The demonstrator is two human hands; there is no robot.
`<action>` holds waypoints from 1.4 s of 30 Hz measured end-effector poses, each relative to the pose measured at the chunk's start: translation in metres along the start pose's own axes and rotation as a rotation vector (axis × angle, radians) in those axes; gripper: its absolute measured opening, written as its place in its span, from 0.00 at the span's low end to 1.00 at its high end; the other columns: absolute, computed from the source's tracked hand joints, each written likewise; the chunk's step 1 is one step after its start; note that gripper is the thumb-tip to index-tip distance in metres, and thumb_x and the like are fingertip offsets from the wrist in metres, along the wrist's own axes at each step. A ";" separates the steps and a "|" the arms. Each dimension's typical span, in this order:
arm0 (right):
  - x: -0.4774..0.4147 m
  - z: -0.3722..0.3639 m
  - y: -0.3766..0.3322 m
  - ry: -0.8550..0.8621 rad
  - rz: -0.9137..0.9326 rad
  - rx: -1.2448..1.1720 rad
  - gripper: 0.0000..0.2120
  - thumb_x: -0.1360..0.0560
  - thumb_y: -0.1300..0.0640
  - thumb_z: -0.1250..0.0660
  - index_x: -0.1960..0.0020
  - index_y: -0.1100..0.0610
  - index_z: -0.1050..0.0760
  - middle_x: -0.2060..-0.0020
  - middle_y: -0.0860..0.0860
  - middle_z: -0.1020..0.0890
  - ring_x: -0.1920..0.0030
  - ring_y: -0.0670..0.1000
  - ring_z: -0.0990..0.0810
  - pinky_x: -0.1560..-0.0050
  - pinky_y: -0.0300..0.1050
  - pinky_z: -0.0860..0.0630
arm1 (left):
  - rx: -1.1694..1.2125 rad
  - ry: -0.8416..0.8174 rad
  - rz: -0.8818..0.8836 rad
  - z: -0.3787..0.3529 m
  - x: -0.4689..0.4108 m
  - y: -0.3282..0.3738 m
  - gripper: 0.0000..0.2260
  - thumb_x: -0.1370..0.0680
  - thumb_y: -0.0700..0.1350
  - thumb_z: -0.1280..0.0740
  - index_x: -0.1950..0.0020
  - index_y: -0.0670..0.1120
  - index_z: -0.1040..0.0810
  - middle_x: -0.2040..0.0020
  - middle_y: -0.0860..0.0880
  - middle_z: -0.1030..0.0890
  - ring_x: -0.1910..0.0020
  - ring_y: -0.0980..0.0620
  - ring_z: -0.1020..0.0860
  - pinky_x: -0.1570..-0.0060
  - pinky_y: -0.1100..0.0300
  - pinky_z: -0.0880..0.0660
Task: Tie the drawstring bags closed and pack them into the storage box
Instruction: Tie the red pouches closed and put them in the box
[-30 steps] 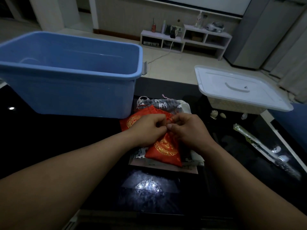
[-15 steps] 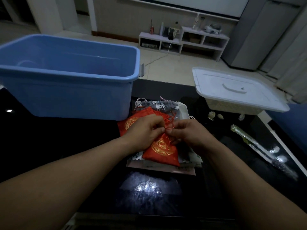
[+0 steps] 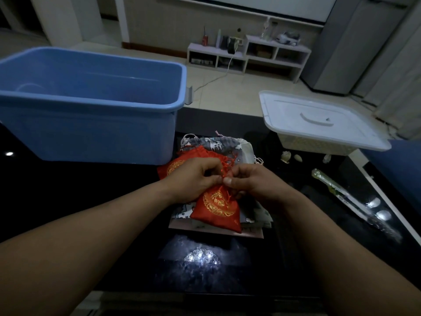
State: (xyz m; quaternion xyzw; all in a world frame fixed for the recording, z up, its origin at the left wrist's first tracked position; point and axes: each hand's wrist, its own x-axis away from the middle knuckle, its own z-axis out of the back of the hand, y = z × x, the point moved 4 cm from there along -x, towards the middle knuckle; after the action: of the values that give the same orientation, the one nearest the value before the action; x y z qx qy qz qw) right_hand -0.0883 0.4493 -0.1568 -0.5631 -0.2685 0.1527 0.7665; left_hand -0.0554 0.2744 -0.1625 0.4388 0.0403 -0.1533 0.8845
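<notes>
A red drawstring bag (image 3: pixel 217 209) with a gold emblem lies on top of a pile of bags on the black table. My left hand (image 3: pixel 196 176) and my right hand (image 3: pixel 248 181) meet over its gathered neck, each pinching the thin red drawstring (image 3: pixel 226 166). A second red bag (image 3: pixel 173 166) sits partly under my left hand. Behind them lies a grey patterned bag (image 3: pixel 216 143), with a pale bag (image 3: pixel 247 149) at its right. The blue storage box (image 3: pixel 95 133) stands open at the back left.
A white lid (image 3: pixel 319 119) rests on a pale basket at the back right. Small shells (image 3: pixel 286 156) lie in front of it. A long clear wrapped item (image 3: pixel 350 199) stretches along the table's right side. Lamp glare (image 3: pixel 201 257) reflects off the glossy tabletop.
My hands have shifted slightly on the bag's neck, and loops of red drawstring now stand up between my fingers. The bag itself stays on the pile.
</notes>
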 end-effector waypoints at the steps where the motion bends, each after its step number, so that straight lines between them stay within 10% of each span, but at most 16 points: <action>1: 0.000 -0.001 0.000 -0.003 0.004 0.005 0.06 0.22 0.63 0.27 0.57 0.58 0.21 0.65 0.55 0.19 0.65 0.48 0.20 0.62 0.40 0.23 | -0.008 -0.015 0.004 0.001 0.000 0.000 0.05 0.21 0.44 0.27 0.55 0.49 0.20 0.59 0.50 0.19 0.58 0.52 0.21 0.55 0.51 0.24; 12: -0.002 -0.002 0.001 0.074 0.035 0.077 0.04 0.22 0.62 0.28 0.55 0.59 0.21 0.71 0.50 0.22 0.70 0.46 0.24 0.64 0.41 0.26 | -0.069 -0.054 0.072 0.005 0.002 0.011 0.10 0.18 0.51 0.32 0.59 0.54 0.22 0.65 0.56 0.23 0.66 0.61 0.27 0.65 0.64 0.31; 24: 0.008 0.009 0.002 0.088 -0.081 0.039 0.06 0.23 0.65 0.31 0.58 0.59 0.22 0.72 0.51 0.25 0.71 0.47 0.28 0.72 0.37 0.31 | -0.143 0.108 0.112 -0.005 0.000 0.005 0.12 0.17 0.48 0.33 0.60 0.47 0.25 0.66 0.52 0.24 0.65 0.50 0.25 0.62 0.49 0.27; 42: 0.016 0.014 0.009 0.021 -0.159 -0.108 0.08 0.24 0.70 0.35 0.58 0.59 0.23 0.68 0.53 0.21 0.67 0.49 0.26 0.65 0.43 0.32 | -0.258 0.201 0.090 -0.006 0.010 0.001 0.13 0.17 0.48 0.34 0.62 0.51 0.29 0.68 0.56 0.27 0.68 0.58 0.29 0.69 0.59 0.38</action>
State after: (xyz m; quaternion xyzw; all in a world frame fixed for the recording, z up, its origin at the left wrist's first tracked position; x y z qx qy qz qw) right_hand -0.0829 0.4719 -0.1580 -0.5821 -0.3121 0.0710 0.7475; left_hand -0.0457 0.2773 -0.1678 0.3359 0.1280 -0.0624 0.9311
